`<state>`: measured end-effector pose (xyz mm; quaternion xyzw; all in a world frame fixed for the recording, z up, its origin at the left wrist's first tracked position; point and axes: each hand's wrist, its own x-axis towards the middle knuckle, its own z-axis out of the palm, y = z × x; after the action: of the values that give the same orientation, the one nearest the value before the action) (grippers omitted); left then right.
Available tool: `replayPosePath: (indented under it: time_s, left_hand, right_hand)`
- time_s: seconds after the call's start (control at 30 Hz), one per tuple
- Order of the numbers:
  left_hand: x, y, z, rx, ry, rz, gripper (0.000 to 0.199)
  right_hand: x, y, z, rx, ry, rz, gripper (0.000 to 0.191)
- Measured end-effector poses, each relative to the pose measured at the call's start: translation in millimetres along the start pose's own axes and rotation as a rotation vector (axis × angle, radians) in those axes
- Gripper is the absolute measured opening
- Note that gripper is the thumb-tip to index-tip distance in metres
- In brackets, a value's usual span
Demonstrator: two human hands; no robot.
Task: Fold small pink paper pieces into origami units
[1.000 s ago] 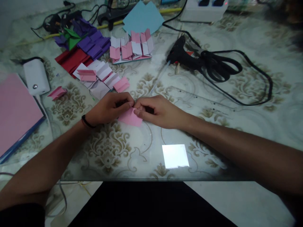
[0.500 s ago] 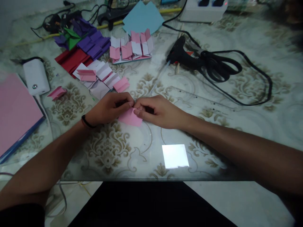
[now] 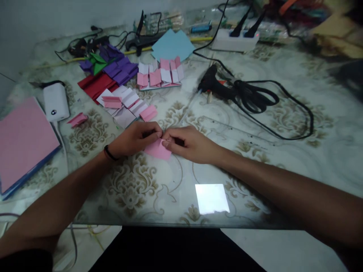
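Observation:
A small pink paper [image 3: 159, 150] is pinched between both hands just above the patterned table. My left hand [image 3: 138, 138] grips its upper left edge with thumb and fingers. On the right edge, my right hand [image 3: 188, 143] pinches the same sheet, fingertips nearly touching those of the left. Folded pink and white pieces [image 3: 130, 99] lie just beyond my left hand. Another pink and white folded set [image 3: 160, 75] stands farther back. One small folded pink piece [image 3: 78, 119] lies alone to the left.
A glue gun [image 3: 217, 83] with coiled black cable lies at back right, a clear ruler [image 3: 241, 131] before it. Red folds [image 3: 98, 87], purple folds [image 3: 120, 70], a white power bank [image 3: 56, 102] and pink sheets [image 3: 27, 141] occupy the left. A power strip [image 3: 235, 40] sits behind.
The camera view has tilted up, so the table's contents appear lower and more of the back shows. Both hands keep their pinch on the pink paper.

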<state>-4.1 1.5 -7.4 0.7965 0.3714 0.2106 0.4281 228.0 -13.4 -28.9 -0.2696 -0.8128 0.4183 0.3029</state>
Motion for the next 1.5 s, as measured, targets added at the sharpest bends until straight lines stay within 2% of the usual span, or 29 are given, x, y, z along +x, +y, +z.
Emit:
replayPosePath:
  time_s: [0.63,1.5]
  left_hand:
    - [-2.8,2.1,-2.1,0.059,-0.023,-0.098,0.027]
    - [-2.4,2.0,-1.1,0.042,-0.007,-0.063,0.026]
  right_hand:
    - [4.0,0.6,2.6,0.053,-0.008,0.004,0.024]
    - [4.0,1.3,2.2,0.053,-0.008,0.006,0.021]
